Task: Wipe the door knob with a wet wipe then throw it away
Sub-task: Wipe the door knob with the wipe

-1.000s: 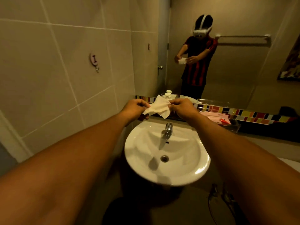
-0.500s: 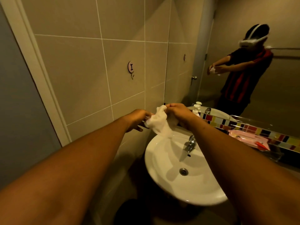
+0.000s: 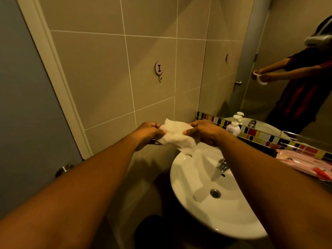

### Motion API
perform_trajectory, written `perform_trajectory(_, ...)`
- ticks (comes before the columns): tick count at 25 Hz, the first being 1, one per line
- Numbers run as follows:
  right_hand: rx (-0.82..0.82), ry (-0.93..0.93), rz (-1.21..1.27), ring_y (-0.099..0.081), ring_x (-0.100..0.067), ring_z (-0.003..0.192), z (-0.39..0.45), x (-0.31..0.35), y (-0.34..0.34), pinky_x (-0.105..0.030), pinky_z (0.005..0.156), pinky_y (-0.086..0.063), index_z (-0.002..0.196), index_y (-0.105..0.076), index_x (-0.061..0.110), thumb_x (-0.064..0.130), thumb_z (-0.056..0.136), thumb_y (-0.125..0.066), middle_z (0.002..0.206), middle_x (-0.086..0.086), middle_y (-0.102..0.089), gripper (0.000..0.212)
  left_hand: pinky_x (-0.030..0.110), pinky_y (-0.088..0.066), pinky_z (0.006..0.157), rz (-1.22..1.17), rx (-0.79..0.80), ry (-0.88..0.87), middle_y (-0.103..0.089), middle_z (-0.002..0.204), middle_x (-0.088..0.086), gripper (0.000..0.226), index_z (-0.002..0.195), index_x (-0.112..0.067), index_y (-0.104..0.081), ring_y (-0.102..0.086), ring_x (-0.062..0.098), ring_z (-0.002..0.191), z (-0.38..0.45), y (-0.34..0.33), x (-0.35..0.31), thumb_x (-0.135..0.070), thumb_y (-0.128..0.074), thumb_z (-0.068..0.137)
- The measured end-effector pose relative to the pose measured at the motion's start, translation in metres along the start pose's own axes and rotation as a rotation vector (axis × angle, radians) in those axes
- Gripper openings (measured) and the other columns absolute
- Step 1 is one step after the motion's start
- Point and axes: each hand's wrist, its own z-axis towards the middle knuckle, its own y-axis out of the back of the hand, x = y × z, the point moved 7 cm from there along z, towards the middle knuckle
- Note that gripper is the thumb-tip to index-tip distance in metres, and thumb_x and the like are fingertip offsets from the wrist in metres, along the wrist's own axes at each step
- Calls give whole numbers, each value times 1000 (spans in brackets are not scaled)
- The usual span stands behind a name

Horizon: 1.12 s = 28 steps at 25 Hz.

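Note:
A white wet wipe (image 3: 177, 136) is stretched between my two hands in front of the tiled wall, above the left rim of the sink. My left hand (image 3: 146, 134) pinches its left edge and my right hand (image 3: 203, 133) grips its right edge; a loose corner hangs down toward the basin. The metal door knob (image 3: 64, 169) shows on the grey door (image 3: 23, 114) at the lower left, partly hidden behind my left forearm and well apart from the wipe.
A white round sink (image 3: 213, 202) with a tap (image 3: 222, 165) sits below right. A soap pump bottle (image 3: 233, 126) and a pink wipes pack (image 3: 305, 161) rest on the ledge under the mirror (image 3: 287, 78). A wall hook (image 3: 159, 71) hangs on the tiles. A dark bin-like shape (image 3: 152, 232) is below the sink.
The view has swung left, bringing the grey door and its knob into sight. My hands have pulled the crumpled wipe wider between them.

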Motion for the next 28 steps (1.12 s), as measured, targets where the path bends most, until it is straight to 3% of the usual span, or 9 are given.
perform_trajectory(3, 82, 45, -20, -67, -28, 95, 6, 10, -42, -39, 80, -59, 115, -65, 7, 21, 86, -69, 103, -11, -71, 32, 39, -55, 85, 45, -60, 6, -71, 103, 12, 30, 109, -6, -69, -66, 26, 93, -13, 28, 12, -25, -70, 86)
perform_trajectory(6, 160, 36, -26, -67, -31, 100, 17, 18, -88, -41, 86, -57, 116, -65, 5, 20, 85, -71, 110, -16, -70, 35, 35, -55, 75, 89, -190, -8, -70, 93, 9, 25, 103, -6, -71, -63, 21, 78, -30, 67, 29, -24, -71, 85)
perform_trajectory(8, 200, 4, -63, -66, -28, 97, 21, 16, -111, -36, 84, -57, 115, -66, 2, 16, 83, -72, 109, -17, -69, 35, 40, -56, 81, 84, -256, 7, -70, 91, 10, 17, 94, -8, -70, -63, 23, 79, -39, 95, 47, -24, -70, 86)
perform_trajectory(11, 165, 26, -111, -61, -23, 76, 26, 17, -157, -30, 66, -54, 98, -69, 2, 21, 81, -75, 84, -11, -67, 26, 44, -57, 83, 56, -351, 47, -70, 93, 15, 17, 87, -9, -68, -65, 27, 82, -60, 146, 84, -26, -71, 85)
perform_trajectory(13, 170, 24, -166, -49, -17, 57, 29, 15, -190, -25, 50, -42, 89, -69, 5, 26, 79, -77, 66, -4, -60, 25, 40, -58, 74, 56, -395, 89, -70, 94, 15, 24, 94, -5, -68, -65, 27, 81, -78, 171, 113, -27, -71, 84)
perform_trajectory(16, 293, -30, -272, -35, -14, 49, 33, 2, -236, -25, 44, -30, 83, -70, 7, 27, 78, -78, 58, -2, -50, 22, 29, -53, 58, 46, -423, 185, -66, 90, 10, 30, 102, -4, -66, -61, 21, 71, -105, 191, 157, -28, -71, 85)
perform_trajectory(20, 397, -101, -284, -51, -14, 46, 33, -12, -289, -24, 44, -45, 91, -67, 1, 16, 83, -73, 66, -10, -58, 18, 26, -45, 48, 64, -473, 272, -62, 87, 10, 31, 100, -6, -64, -53, 19, 58, -134, 216, 206, -33, -68, 86)
perform_trajectory(23, 416, -164, -172, -70, -23, 70, 34, -12, -319, -29, 61, -63, 113, -59, -6, 9, 86, -69, 99, -22, -67, 31, 24, -42, 43, 48, -528, 299, -58, 65, 9, 31, 107, -4, -64, -46, 16, 43, -152, 230, 223, -30, -65, 89)
perform_trajectory(28, 379, -69, -166, -68, -24, 73, 36, -3, -356, -29, 63, -62, 115, -57, -5, 13, 87, -68, 103, -22, -66, 35, 22, -40, 39, 47, -626, 336, -58, 63, 10, 28, 103, -5, -63, -48, 14, 37, -173, 254, 236, -31, -62, 91)
